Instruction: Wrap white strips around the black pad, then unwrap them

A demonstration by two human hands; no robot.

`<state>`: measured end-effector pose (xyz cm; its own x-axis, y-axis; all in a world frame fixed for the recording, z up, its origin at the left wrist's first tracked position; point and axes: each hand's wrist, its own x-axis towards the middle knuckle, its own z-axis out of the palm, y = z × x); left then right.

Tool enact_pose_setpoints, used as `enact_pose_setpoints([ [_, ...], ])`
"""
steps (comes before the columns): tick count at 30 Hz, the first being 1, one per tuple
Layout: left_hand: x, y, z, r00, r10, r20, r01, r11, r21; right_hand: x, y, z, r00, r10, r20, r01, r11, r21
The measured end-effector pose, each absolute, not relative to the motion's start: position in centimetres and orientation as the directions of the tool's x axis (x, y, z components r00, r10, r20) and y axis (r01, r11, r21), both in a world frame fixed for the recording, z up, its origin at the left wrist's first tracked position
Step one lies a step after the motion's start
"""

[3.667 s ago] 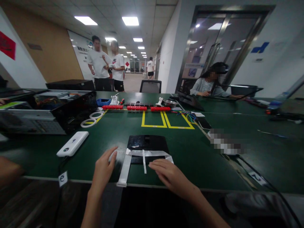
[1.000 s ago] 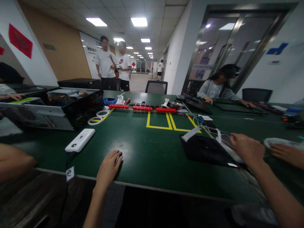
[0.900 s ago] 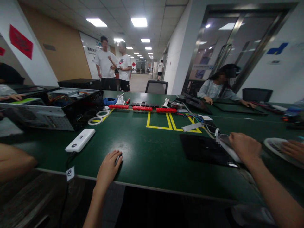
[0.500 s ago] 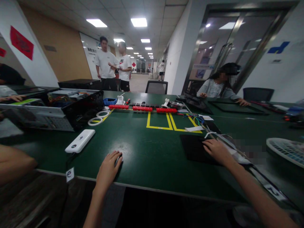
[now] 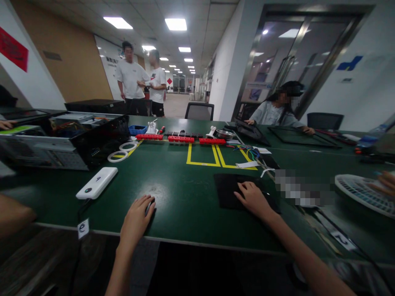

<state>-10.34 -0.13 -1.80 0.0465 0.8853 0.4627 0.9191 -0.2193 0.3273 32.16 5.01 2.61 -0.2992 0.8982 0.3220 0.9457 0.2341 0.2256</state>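
Observation:
My left hand lies flat on the green table near its front edge, fingers together and stretched out, holding nothing. My right hand rests palm down with spread fingers on a flat black mat that lies to the right of centre. A white strip and a curled white cable lie just beyond the mat.
A white power bank lies at the left, with white tape rings and an open computer case behind it. Yellow tape boxes and red parts mark the table's middle. A fan grille with another person's hand is at the right. People sit and stand farther back.
The black panel went from in front of me to the right, its white strips gone. My right hand has drawn the black mat back leftward. My left hand has stayed put.

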Motion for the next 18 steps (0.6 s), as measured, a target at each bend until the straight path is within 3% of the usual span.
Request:
enact_pose_setpoints([
  [18,-10.2,-0.2,-1.6,0.044,0.882,0.469,0.916,-0.222,0.333,16.9,1.7,3.6,-0.389,0.866,0.313,0.920,0.347,0.182],
])
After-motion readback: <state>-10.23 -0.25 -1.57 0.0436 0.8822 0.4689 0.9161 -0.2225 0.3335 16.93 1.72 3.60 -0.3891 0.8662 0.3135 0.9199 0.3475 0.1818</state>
